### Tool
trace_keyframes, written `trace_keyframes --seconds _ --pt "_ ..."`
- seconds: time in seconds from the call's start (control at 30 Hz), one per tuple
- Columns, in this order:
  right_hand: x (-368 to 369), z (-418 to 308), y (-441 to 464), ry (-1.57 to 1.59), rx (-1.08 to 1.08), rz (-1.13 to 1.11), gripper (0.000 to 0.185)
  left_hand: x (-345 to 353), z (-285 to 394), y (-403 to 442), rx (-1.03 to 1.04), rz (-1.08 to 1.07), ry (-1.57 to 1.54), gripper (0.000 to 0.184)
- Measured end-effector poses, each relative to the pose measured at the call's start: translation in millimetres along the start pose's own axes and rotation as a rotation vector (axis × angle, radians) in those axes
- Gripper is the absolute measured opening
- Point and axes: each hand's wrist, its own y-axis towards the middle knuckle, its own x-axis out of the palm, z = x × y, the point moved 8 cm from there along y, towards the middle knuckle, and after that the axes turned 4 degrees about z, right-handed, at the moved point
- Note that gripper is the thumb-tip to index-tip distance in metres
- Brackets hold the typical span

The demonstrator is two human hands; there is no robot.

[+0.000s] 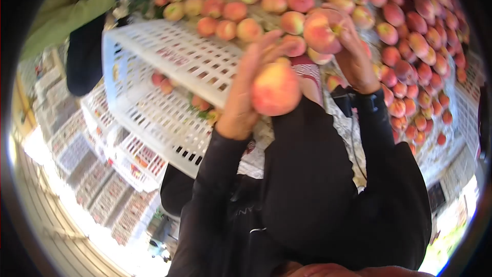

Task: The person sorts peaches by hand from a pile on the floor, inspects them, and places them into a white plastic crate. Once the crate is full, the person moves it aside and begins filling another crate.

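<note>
Two-Handed Handling: Current State

The left hand (237,102) is positioned beside the crate (179,50), with the first peach (277,90) sitting at its palm side. The left fingers (258,54) are extending past this fruit, slightly apart; whether they are clamping it cannot be told. The right hand (357,59) is holding the second peach (319,32), its fingers clamping on that fruit's side. The stem end is facing the right palm.

Both fruits are hanging clear of the loose peaches (410,25), which are spreading ahead of the hands and down the right side. The crate, white and slotted, is lying left of the left hand. At upper left, a co-worker's green sleeve (82,15) is reaching toward the loose peaches. Black trousers (302,164) are occupying the lower middle.
</note>
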Motion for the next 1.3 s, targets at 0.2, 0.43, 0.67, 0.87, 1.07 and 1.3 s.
trace_keyframes --seconds 0.2,0.43,0.67,0.87,1.07,1.3 --pt "108 -13 5 -0.504 -0.114 -0.525 0.08 3 16 -31 -0.056 -0.053 -0.034 0.06" --pt "46 6 -1 -0.602 -0.078 -0.324 0.067 -103 54 -107 0.244 0.088 -0.21 0.067" --pt "-45 34 -47 -0.92 0.114 -0.161 0.046 -303 60 -133 0.336 0.846 -0.038 0.042" --pt "-51 58 -75 -1.0 0.098 -0.196 0.043 -406 32 -156 0.22 1.027 0.482 0.056" --pt "-63 71 -84 -1.127 -0.003 -0.168 0.044 -328 66 -116 0.399 1.098 0.405 0.064" --pt "-180 -10 -61 -1.619 -0.41 0.636 0.049 -124 105 -82 0.725 0.849 0.703 0.05"
